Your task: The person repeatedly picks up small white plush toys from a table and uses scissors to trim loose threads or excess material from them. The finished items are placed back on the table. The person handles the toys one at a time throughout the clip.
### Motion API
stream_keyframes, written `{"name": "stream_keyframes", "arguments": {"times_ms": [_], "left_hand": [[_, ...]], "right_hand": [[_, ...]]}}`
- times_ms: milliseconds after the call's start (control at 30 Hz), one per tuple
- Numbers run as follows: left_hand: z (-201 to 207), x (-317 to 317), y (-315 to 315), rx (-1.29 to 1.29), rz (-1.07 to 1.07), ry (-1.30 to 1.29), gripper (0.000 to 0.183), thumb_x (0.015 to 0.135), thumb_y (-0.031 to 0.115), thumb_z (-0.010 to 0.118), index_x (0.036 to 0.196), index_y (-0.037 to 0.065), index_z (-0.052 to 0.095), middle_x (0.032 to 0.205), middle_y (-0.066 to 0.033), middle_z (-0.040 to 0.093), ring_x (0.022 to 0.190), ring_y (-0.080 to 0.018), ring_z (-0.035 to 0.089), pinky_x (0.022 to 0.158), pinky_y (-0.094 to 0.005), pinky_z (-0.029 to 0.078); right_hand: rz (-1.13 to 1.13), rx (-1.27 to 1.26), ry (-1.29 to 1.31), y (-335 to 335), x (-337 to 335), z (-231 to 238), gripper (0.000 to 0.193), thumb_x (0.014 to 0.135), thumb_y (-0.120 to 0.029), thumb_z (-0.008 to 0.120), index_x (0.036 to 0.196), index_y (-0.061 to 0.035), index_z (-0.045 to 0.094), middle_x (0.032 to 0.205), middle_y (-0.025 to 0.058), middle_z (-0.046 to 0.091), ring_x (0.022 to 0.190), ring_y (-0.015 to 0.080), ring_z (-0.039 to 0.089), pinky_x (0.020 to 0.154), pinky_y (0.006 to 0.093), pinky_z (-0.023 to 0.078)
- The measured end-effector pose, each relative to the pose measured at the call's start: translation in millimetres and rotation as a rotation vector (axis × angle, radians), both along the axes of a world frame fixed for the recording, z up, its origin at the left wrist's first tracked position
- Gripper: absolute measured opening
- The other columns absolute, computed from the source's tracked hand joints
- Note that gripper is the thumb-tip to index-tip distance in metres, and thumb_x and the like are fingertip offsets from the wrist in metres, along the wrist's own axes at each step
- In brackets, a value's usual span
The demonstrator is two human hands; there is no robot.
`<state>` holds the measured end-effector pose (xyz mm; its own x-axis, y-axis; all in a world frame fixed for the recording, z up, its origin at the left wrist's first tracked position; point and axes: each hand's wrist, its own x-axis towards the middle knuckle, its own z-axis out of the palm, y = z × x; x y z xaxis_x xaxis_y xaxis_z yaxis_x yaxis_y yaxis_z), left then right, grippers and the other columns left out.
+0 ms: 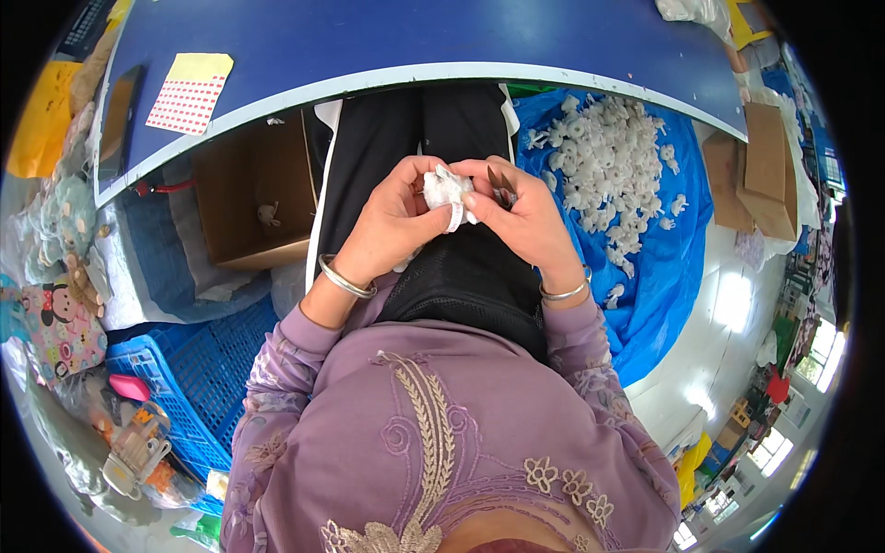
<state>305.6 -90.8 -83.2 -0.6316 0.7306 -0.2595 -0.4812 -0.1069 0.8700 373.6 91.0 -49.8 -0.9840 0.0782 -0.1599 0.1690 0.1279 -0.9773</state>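
Note:
Over my lap, both hands meet at a small white plush toy [442, 187] with a narrow white tag on its near side. My left hand [392, 221] pinches the toy between thumb and fingers. The thumb and index finger of my right hand [530, 221] press against its other side. Tucked in that same right hand is a pair of dark thread snips [501, 184], pointed blades sticking up; their handle is hidden by the fingers. Many similar white plush toys [604, 152] lie heaped to the right on a blue plastic sheet [664, 286].
A blue table [387, 37] with a white edge spans the front, a sticker sheet [189, 97] lying on its left. Below sits an open cardboard box [230, 184] with one small white toy inside. A blue plastic crate [207, 369] stands at my left, a cardboard piece [765, 166] far right.

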Motion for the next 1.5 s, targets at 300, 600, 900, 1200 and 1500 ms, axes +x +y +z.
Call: {"name": "stream_keyframes", "arguments": {"times_ms": [300,600,900,1200,1500], "left_hand": [[3.8,-9.3,-5.4,0.019,-0.152,-0.091,0.034,0.087,0.003,0.063,0.119,0.003,0.053,0.1,-0.0037,0.058,0.08,-0.0071,0.06,0.068,-0.0214,0.049],[18.2,-30.1,-14.2,-0.007,0.056,0.14,0.03,0.092,0.006,0.059,0.122,0.004,0.055,0.113,-0.0047,0.063,0.073,-0.0072,0.06,0.06,-0.0191,0.046],[-16.1,-25.4,-8.9,-0.543,-0.185,1.043,0.061,0.075,0.005,0.07,0.133,0.005,0.05,0.111,-0.0211,0.062,0.069,-0.0309,0.062,0.07,-0.0368,0.052],[6.5,-35.6,-1.1,-0.388,-0.245,0.483,0.047,0.08,0.005,0.071,0.124,0.004,0.054,0.09,-0.0009,0.06,0.081,-0.0057,0.058,0.071,-0.0239,0.05],[4.9,-36.0,-2.7,-0.112,-0.209,0.148,0.053,0.084,0.0,0.065,0.134,0.0,0.047,0.108,-0.0046,0.062,0.092,-0.0079,0.06,0.077,-0.0226,0.051]], "right_hand": [[0.03,-0.136,-0.059,12.4,-0.6,-5.1,0.014,0.087,-0.012,0.07,0.095,-0.0017,0.065,0.078,-0.0033,0.057,0.072,0.0037,0.048,0.065,0.0211,0.041],[-0.433,0.171,-0.043,66.2,26.6,14.4,0.008,0.088,-0.009,0.068,0.093,-0.0033,0.068,0.082,-0.0017,0.064,0.072,0.0027,0.053,0.062,0.0184,0.042],[-0.501,0.338,0.015,71.2,20.3,29.9,0.02,0.09,-0.011,0.066,0.107,-0.0022,0.069,0.087,0.0003,0.068,0.076,0.0045,0.056,0.068,0.0196,0.045],[-0.009,0.15,-0.082,9.4,-1.0,-3.7,0.023,0.087,-0.008,0.069,0.108,-0.0009,0.067,0.087,0.0007,0.061,0.075,0.0068,0.054,0.066,0.023,0.046],[0.065,0.247,0.109,-4.8,-11.5,2.0,0.026,0.083,-0.003,0.07,0.109,-0.0023,0.067,0.081,-0.0016,0.045,0.071,0.0067,0.043,0.059,0.0207,0.036]]}}
